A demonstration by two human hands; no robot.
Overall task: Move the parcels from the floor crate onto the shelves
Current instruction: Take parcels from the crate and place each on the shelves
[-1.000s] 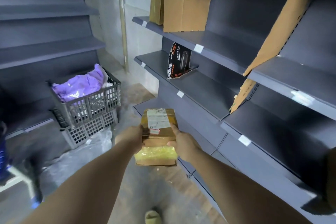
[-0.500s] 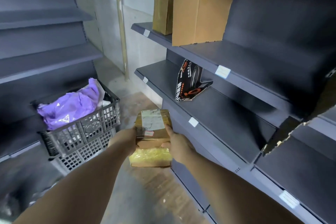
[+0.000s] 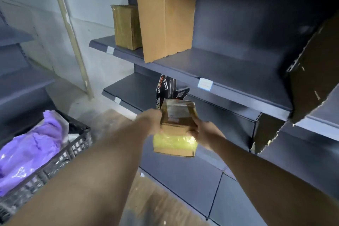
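Observation:
A brown cardboard parcel (image 3: 177,128) with a white label and yellow tape is held in the air in front of the dark shelving. My left hand (image 3: 150,121) grips its left side and my right hand (image 3: 203,132) grips its right side. It hangs level with the front edge of the middle shelf (image 3: 132,91), just before a black printed packet (image 3: 166,88) that stands there. The grey floor crate (image 3: 73,145) sits at lower left with a purple bag (image 3: 31,150) inside.
On the upper shelf (image 3: 229,71) stand a tall cardboard box (image 3: 165,16) and a small taped brown parcel (image 3: 125,26). Torn cardboard (image 3: 315,71) hangs at the right. More dark shelves (image 3: 16,82) line the left wall. A pipe (image 3: 71,31) runs down the back wall.
Both hands have raised the parcel and carried it right, towards the shelves. The view has closed in on the shelving and the crate has slid to the lower left.

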